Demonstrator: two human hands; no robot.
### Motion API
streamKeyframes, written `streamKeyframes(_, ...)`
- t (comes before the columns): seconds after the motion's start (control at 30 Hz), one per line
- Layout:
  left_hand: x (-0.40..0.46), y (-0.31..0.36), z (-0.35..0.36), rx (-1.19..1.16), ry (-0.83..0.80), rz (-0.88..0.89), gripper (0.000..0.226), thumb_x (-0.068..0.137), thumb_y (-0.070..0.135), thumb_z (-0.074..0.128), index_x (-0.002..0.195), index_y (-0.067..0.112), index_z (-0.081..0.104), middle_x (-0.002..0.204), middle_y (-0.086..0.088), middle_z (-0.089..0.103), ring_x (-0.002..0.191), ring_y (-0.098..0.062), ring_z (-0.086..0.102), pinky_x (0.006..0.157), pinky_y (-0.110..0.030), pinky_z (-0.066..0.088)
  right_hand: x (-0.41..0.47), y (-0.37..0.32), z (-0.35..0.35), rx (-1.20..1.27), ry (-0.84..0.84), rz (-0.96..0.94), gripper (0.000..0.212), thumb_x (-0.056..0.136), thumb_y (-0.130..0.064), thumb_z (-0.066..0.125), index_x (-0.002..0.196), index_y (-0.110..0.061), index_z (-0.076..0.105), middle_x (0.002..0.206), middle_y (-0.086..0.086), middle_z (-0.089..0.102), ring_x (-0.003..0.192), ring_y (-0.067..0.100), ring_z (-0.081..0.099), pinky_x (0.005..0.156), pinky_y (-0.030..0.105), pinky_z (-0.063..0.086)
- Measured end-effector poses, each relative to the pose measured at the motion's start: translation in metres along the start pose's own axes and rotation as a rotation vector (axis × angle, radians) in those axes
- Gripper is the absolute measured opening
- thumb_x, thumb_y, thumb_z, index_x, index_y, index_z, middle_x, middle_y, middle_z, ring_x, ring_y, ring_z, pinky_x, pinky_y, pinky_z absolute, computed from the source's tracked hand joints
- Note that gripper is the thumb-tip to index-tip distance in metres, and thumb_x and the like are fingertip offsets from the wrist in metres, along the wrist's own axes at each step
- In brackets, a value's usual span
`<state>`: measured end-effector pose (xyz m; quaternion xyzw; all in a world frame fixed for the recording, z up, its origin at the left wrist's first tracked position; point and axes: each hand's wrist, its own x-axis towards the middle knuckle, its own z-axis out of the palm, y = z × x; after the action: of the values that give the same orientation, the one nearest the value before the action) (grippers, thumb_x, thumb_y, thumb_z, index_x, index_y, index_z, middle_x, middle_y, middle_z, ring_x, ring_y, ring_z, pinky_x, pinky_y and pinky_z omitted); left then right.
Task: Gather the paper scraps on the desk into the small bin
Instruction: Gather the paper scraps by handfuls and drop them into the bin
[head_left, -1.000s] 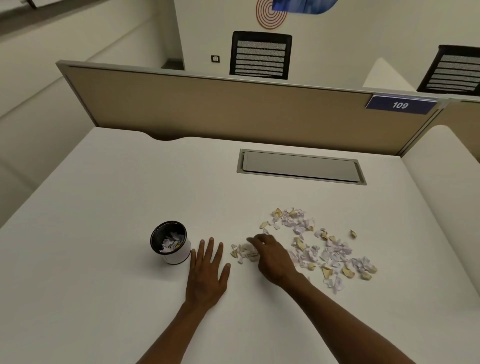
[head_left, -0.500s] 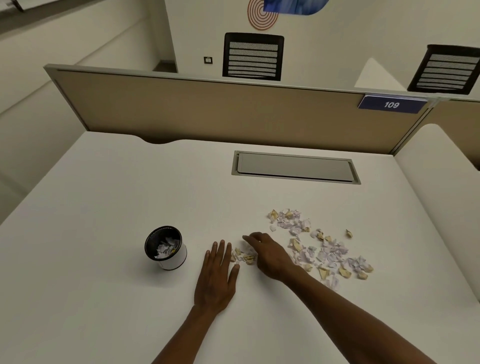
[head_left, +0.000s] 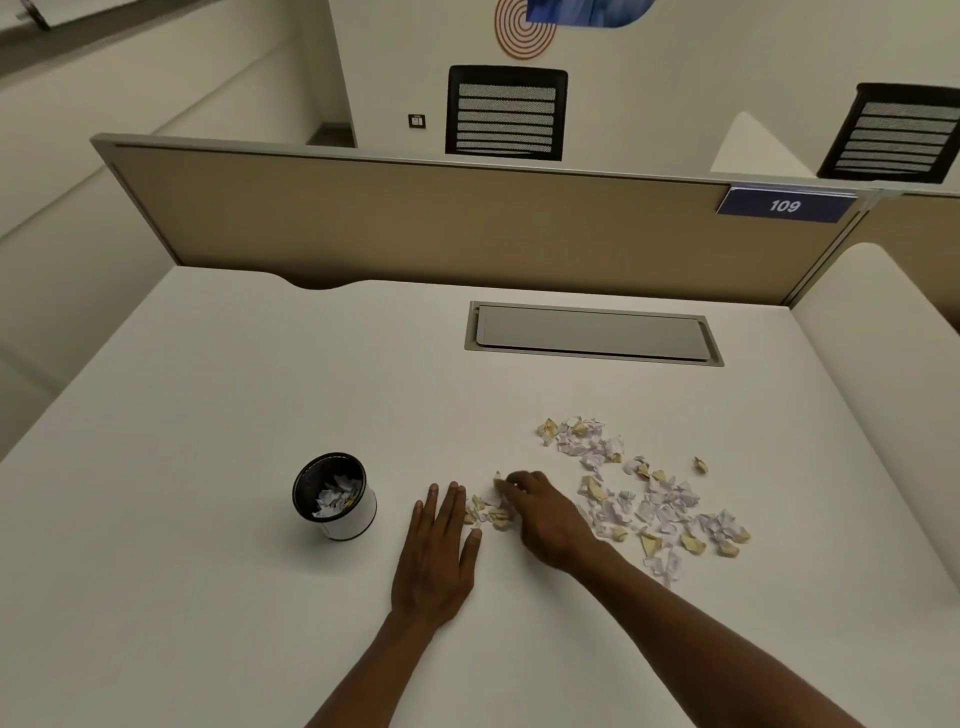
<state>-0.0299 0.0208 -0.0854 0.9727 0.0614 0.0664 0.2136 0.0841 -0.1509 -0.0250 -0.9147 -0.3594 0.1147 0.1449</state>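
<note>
A small round bin (head_left: 337, 496), black inside with a white wall, stands on the white desk (head_left: 218, 415) and holds several paper scraps. A wide scatter of white and yellow paper scraps (head_left: 644, 499) lies to the right. A small cluster of scraps (head_left: 485, 512) lies between my hands. My left hand (head_left: 439, 551) rests flat on the desk with fingers together, its edge against that cluster. My right hand (head_left: 543, 512) is curled over the cluster's right side, fingertips touching scraps.
A grey cable hatch (head_left: 592, 332) is set into the desk behind the scraps. A tan partition (head_left: 415, 223) with a blue "109" label (head_left: 784, 205) closes the back edge. A second white desk surface (head_left: 878, 374) adjoins on the right.
My left hand has slid right, away from the bin, up to the small cluster. My right hand has kept pushing scraps leftward toward it.
</note>
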Motion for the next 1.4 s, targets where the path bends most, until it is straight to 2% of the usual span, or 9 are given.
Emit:
streamKeyframes(0.23, -0.002, 0.003, -0.003, 0.017, -0.024, 0.003, 0.06, 0.105, 0.045, 0.022, 0.159, 0.023, 0.01, 0.167, 0.009, 0.013, 0.155, -0.012, 0.001, 0.125, -0.039, 0.01, -0.016, 0.0, -0.002, 0.218, 0.104, 0.338, 0.068, 0.084, -0.001, 0.051, 0.15, -0.015, 0.039, 0.145, 0.01, 0.045, 0.131, 0.027, 0.042, 0.104, 0.035, 0.045)
streamKeyframes(0.33, -0.002, 0.004, -0.005, 0.028, -0.054, 0.025, 0.059, 0.106, 0.044, 0.023, 0.159, 0.024, 0.009, 0.167, 0.01, 0.012, 0.155, -0.012, 0.001, 0.125, -0.041, 0.011, -0.018, -0.006, -0.003, 0.142, -0.028, 0.26, 0.071, 0.087, -0.007, 0.054, 0.153, -0.013, 0.031, 0.145, 0.011, 0.041, 0.13, 0.029, 0.04, 0.101, 0.034, 0.045)
streamKeyframes(0.47, -0.001, 0.005, -0.011, -0.048, -0.063, 0.035, 0.06, 0.105, 0.044, 0.026, 0.159, 0.024, 0.011, 0.166, 0.011, 0.013, 0.155, -0.01, 0.001, 0.125, -0.039, 0.01, -0.02, -0.01, -0.017, 0.218, 0.028, 0.193, 0.056, 0.095, -0.01, 0.042, 0.15, -0.01, 0.036, 0.133, 0.013, 0.053, 0.117, 0.03, 0.054, 0.094, 0.035, 0.048)
streamKeyframes(0.57, 0.004, 0.005, -0.021, -0.14, -0.077, 0.044, 0.064, 0.102, 0.042, 0.039, 0.158, 0.021, 0.016, 0.165, 0.009, 0.018, 0.154, -0.01, 0.006, 0.126, -0.036, 0.014, -0.029, -0.005, -0.026, 0.168, 0.089, 0.272, 0.051, 0.1, -0.031, 0.046, 0.146, -0.011, 0.042, 0.128, 0.012, 0.058, 0.116, 0.029, 0.058, 0.094, 0.036, 0.049)
streamKeyframes(0.7, 0.027, 0.008, -0.037, -0.144, -0.162, 0.055, 0.068, 0.098, 0.019, 0.048, 0.158, 0.021, 0.018, 0.166, 0.001, 0.018, 0.151, -0.023, 0.022, 0.12, -0.039, 0.029, -0.043, -0.01, -0.021, 0.08, -0.128, 0.326, 0.086, 0.084, -0.062, 0.062, 0.15, -0.015, 0.033, 0.137, 0.009, 0.05, 0.121, 0.027, 0.054, 0.098, 0.036, 0.048)
streamKeyframes(0.8, 0.046, 0.015, -0.043, -0.114, -0.248, -0.019, 0.072, 0.096, 0.01, 0.046, 0.158, 0.023, 0.014, 0.166, -0.004, 0.009, 0.149, -0.031, 0.022, 0.116, -0.042, 0.035, -0.046, -0.02, -0.01, 0.101, -0.186, 0.37, 0.09, 0.082, -0.054, 0.071, 0.15, -0.013, 0.028, 0.139, 0.011, 0.042, 0.12, 0.028, 0.052, 0.097, 0.034, 0.047)
streamKeyframes(1.03, 0.063, 0.035, -0.045, -0.24, -0.367, -0.002, 0.066, 0.095, 0.006, 0.052, 0.155, 0.014, 0.027, 0.157, -0.011, 0.025, 0.139, -0.028, 0.039, 0.114, -0.035, 0.038, -0.022, -0.033, -0.015, 0.189, -0.071, 0.369, 0.046, 0.086, -0.025, 0.07, 0.126, -0.01, 0.052, 0.123, 0.014, 0.054, 0.11, 0.028, 0.056, 0.088, 0.029, 0.045)
streamKeyframes(1.23, 0.072, 0.022, -0.058, -0.272, -0.256, 0.011, 0.054, 0.098, 0.016, 0.053, 0.15, 0.017, 0.039, 0.153, -0.005, 0.038, 0.139, -0.023, 0.04, 0.114, -0.028, 0.036, -0.013, -0.023, -0.02, 0.19, -0.131, 0.373, 0.085, 0.069, -0.061, 0.078, 0.134, -0.016, 0.046, 0.128, 0.009, 0.055, 0.115, 0.025, 0.055, 0.093, 0.034, 0.049)
streamKeyframes(1.4, 0.087, 0.002, -0.07, -0.046, -0.547, 0.09, 0.098, 0.081, 0.038, 0.078, 0.157, 0.033, 0.016, 0.167, 0.008, 0.011, 0.15, -0.02, 0.016, 0.121, -0.038, 0.025, -0.013, -0.025, -0.012, 0.158, -0.155, 0.401, 0.123, 0.062, -0.068, 0.079, 0.154, -0.015, 0.018, 0.142, 0.013, 0.037, 0.123, 0.032, 0.053, 0.097, 0.037, 0.048)
